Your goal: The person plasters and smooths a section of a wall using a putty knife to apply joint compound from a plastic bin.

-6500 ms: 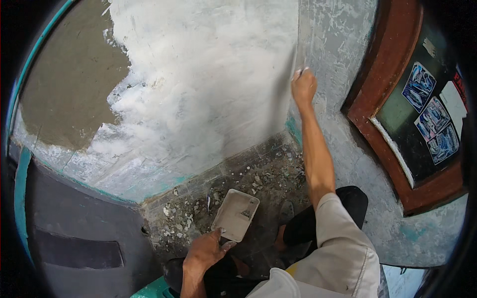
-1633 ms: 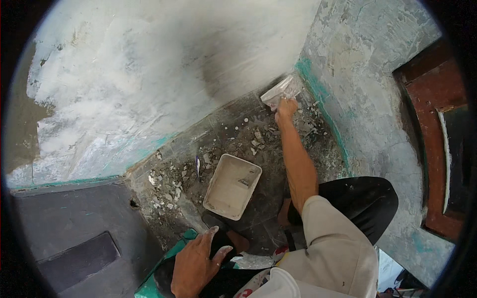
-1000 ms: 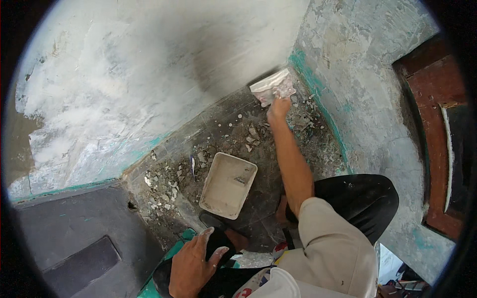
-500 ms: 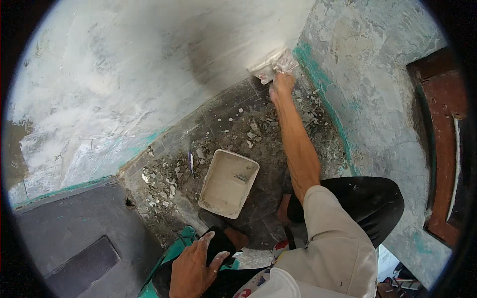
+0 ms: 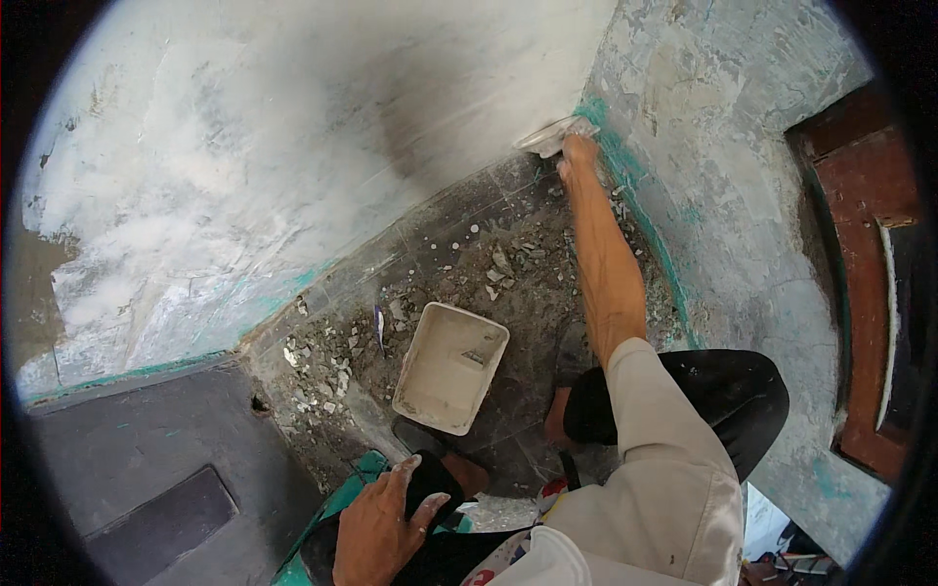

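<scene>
At the foot of the pale plastered wall (image 5: 293, 117), close to the corner, my right hand (image 5: 578, 154) is closed on a wide putty knife (image 5: 549, 137). Its blade lies against the wall just above the floor and is smeared with whitish filler. My left hand (image 5: 379, 523) rests on my bent left knee, empty, with its fingers apart and white-dusted. On the floor between my feet and the wall stands a shallow cream plastic tub (image 5: 440, 381), its inside coated with beige residue.
Broken plaster chips (image 5: 327, 376) and dust cover the floor around the tub. The grey right wall (image 5: 743, 186) has a green strip (image 5: 650, 210) along its base. A reddish-brown wooden frame (image 5: 870, 225) stands at the far right. A dark grey raised slab (image 5: 127, 439) lies at left.
My right hand has moved the putty knife slightly right toward the corner, and the blade has turned more edge-on. The left hand stays on the knee.
</scene>
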Demonstrator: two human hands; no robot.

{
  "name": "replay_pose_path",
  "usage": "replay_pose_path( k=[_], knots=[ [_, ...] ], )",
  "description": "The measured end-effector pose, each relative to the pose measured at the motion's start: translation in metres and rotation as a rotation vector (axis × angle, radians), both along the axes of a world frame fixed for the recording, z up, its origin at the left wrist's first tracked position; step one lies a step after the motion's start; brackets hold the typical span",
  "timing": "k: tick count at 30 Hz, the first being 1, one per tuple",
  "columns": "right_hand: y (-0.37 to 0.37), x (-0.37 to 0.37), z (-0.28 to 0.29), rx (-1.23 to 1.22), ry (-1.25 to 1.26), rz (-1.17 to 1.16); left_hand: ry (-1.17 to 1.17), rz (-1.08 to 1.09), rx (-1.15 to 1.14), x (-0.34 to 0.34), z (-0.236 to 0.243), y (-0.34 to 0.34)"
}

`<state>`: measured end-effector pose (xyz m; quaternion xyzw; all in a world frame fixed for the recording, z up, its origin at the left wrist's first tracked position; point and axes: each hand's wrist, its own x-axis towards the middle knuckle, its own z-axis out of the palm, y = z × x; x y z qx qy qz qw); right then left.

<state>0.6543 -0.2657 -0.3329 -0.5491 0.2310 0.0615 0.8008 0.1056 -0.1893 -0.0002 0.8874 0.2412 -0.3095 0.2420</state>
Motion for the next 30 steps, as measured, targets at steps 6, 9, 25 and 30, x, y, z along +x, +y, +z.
replay_pose_path(
  k=[6, 9, 25, 30],
  knots=[
    [-0.059, 0.083, 0.029, -0.243, -0.259, 0.001, -0.12, -0.041, -0.247, 0.056, 0.04, 0.002],
    [-0.01, 0.02, 0.067, -0.215, -0.303, 0.106, -0.03, 0.053, -0.116, 0.043, 0.04, 0.004],
    [-0.033, 0.003, -0.022, 0.032, -0.103, -0.028, 0.195, 0.101, -0.007, 0.054, 0.031, -0.001],
    [-0.045, 0.022, -0.013, -0.049, -0.132, -0.012, 0.154, 0.086, -0.023, 0.053, 0.026, -0.001]
  ],
)
